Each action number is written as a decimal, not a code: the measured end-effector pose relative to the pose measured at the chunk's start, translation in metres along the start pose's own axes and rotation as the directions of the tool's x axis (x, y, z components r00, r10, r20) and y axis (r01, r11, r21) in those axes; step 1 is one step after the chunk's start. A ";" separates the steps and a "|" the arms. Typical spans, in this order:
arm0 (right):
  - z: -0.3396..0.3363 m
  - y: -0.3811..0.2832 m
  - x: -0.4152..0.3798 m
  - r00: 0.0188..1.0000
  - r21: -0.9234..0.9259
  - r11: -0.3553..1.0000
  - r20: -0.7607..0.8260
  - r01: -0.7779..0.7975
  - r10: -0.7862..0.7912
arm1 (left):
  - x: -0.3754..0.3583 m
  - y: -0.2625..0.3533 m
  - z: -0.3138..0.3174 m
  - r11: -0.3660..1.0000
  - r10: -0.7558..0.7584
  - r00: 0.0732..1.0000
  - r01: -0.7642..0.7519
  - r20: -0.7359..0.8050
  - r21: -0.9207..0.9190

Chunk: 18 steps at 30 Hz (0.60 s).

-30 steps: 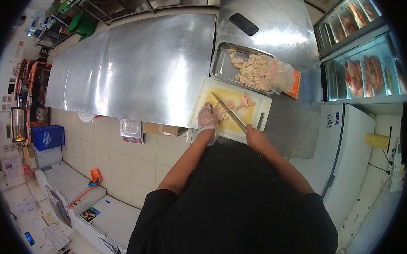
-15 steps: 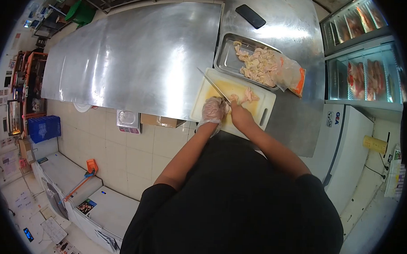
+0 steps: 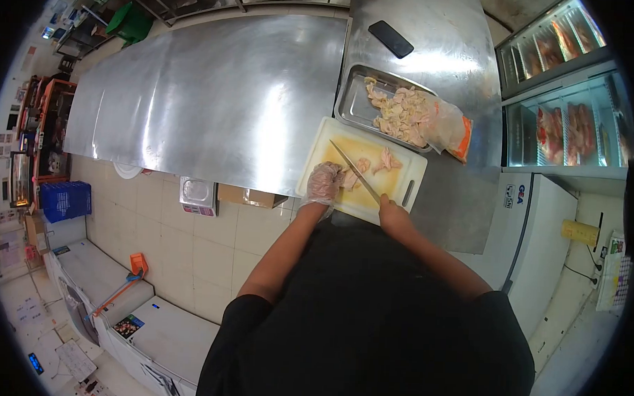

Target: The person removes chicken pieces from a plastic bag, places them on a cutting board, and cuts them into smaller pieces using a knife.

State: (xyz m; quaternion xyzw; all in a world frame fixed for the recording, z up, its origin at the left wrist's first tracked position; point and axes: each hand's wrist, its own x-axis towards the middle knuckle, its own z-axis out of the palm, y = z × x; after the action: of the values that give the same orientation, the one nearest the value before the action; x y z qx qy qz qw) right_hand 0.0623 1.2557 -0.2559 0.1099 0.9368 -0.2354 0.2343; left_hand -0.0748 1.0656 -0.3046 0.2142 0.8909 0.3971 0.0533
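My right hand is closed round the handle of a long knife. The blade slants up and to the left over a white cutting board stained yellow in the middle. In a clear plastic glove, my left hand has its fingers curled at the edge of a pale pink piece of raw chicken, left of the blade. Its fingertips are partly hidden. Another small piece of chicken lies farther right on the board. Behind the board stands a metal tray with many cut chicken pieces.
A plastic bag with an orange end rests over the tray's right side. A black phone lies on the steel table. To the right are a lit display fridge and a white freezer. A scale stands below the table edge.
The knife and my right hand have drawn back toward my body and to the right, away from my left hand. My left hand has shifted slightly left. The view has tilted a little.
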 end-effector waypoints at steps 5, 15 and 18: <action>-0.010 -0.032 0.051 0.975 0.058 0.982 -0.137 0.182 -0.172 | -0.001 0.023 -0.021 0.997 -0.013 0.972 0.031 0.236 -0.075; -0.028 0.020 0.020 0.993 0.042 0.996 -0.093 0.082 -0.078 | -0.015 0.062 -0.042 0.590 -0.270 0.943 0.321 0.193 -0.741; -0.038 0.034 0.005 0.996 0.002 1.000 -0.088 -0.023 0.023 | -0.004 0.077 -0.026 0.633 -0.175 0.963 0.268 0.203 -0.727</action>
State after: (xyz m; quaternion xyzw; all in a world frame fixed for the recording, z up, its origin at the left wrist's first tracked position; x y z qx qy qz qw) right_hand 0.0540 1.3041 -0.2422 0.1311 0.9448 -0.2281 0.1955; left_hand -0.0521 1.0922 -0.2311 0.0843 0.6635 0.7052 0.2353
